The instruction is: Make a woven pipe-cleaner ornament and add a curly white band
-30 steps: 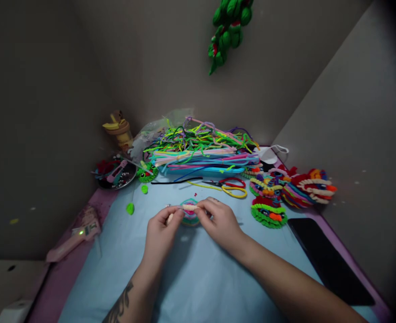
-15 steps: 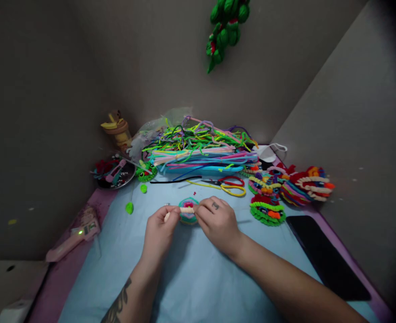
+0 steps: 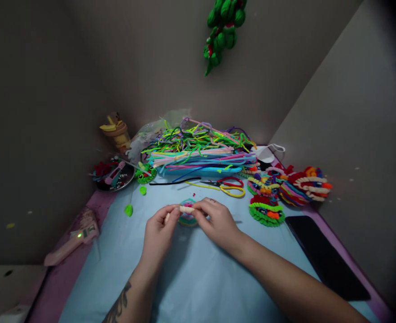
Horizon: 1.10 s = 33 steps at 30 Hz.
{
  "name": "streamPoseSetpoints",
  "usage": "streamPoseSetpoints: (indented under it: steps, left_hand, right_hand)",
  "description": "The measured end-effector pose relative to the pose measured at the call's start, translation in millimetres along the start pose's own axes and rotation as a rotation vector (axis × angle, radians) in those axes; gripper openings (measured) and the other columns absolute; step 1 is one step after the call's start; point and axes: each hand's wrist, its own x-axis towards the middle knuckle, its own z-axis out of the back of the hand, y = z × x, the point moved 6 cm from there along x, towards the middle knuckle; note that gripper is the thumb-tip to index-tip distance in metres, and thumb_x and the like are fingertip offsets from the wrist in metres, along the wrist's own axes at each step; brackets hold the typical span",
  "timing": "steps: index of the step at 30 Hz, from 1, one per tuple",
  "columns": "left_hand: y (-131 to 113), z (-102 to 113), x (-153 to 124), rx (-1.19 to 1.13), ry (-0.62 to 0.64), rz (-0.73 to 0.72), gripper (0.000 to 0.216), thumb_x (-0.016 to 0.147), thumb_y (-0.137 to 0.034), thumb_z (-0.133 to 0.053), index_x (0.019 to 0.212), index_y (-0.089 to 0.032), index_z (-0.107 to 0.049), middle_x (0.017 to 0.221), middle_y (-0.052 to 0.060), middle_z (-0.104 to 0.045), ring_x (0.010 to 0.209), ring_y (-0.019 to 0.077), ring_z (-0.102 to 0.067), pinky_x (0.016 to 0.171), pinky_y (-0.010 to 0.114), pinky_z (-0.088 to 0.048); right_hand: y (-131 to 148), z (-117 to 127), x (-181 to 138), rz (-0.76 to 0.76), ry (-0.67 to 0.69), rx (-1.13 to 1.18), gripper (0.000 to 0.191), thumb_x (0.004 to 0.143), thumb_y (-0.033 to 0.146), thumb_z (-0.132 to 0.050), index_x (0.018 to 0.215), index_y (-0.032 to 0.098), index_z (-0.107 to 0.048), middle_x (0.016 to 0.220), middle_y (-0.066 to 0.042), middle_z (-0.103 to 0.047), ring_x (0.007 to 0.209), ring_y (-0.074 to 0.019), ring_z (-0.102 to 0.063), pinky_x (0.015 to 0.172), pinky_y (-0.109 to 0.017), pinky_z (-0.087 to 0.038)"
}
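Observation:
Between my hands a cream, tightly coiled pipe cleaner (image 3: 186, 209) is stretched sideways. My left hand (image 3: 160, 224) pinches one end between thumb and forefinger, and a bit of cream shows below the fingers. At the other end, my right hand (image 3: 216, 220) has thumb and fingertips closed on the coil. Just behind and below lies a round multicoloured pipe-cleaner piece (image 3: 188, 220) in teal, pink and purple, partly covered by the coil and fingers. Farther back are scissors (image 3: 231, 187) with red and yellow handles, lying beside a black pipe cleaner (image 3: 174, 181).
A heap of pipe cleaners (image 3: 201, 152) fills the back. At right lie finished pipe-cleaner faces (image 3: 267, 213) and a black phone-like slab (image 3: 329, 258). A pink glue gun (image 3: 73, 242) rests at left, below a metal bowl (image 3: 127, 177) of small parts. Blue cloth (image 3: 198, 278) covers the table.
My right hand has turned at the wrist, its thumb now showing along the coil. My left hand keeps its pinch, and the view has shifted slightly.

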Motion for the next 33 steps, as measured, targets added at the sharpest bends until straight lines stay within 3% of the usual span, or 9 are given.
streamPoseSetpoints:
  steps: [16, 27, 33]
  left_hand:
    - [-2.2, 2.3, -1.6, 0.019, -0.032, -0.004, 0.032, 0.075, -0.045, -0.062, 0.065, -0.016, -0.068, 0.054, -0.003, -0.054, 0.052, 0.0107, -0.042, 0.053, 0.021, -0.035]
    - [1.7, 2.4, -1.6, 0.072, -0.038, 0.033, 0.032, 0.072, -0.046, -0.062, 0.062, -0.017, -0.068, 0.056, 0.000, -0.061, 0.068, 0.0182, -0.056, 0.073, 0.027, -0.040]
    - [6.5, -0.2, -0.3, 0.032, -0.067, 0.075, 0.031, 0.070, -0.045, -0.064, 0.057, -0.017, -0.064, 0.050, -0.003, -0.053, 0.066, 0.0161, -0.054, 0.070, 0.024, -0.039]
  right_hand:
    - [10.7, 4.3, -1.2, 0.111, -0.042, -0.085, 0.014, 0.090, 0.020, -0.051, 0.084, 0.019, -0.064, 0.076, -0.004, -0.065, 0.075, -0.0176, -0.059, 0.068, -0.028, -0.045]
    - [18.4, 3.0, -2.5, 0.223, -0.059, -0.345, 0.021, 0.092, 0.022, -0.049, 0.081, 0.018, -0.067, 0.071, -0.004, -0.064, 0.071, -0.0179, -0.055, 0.064, -0.030, -0.038]
    - [22.5, 4.3, -5.2, 0.259, -0.103, -0.374, 0.020, 0.092, 0.023, -0.050, 0.081, 0.018, -0.066, 0.071, -0.004, -0.064, 0.070, -0.0179, -0.054, 0.064, -0.031, -0.036]
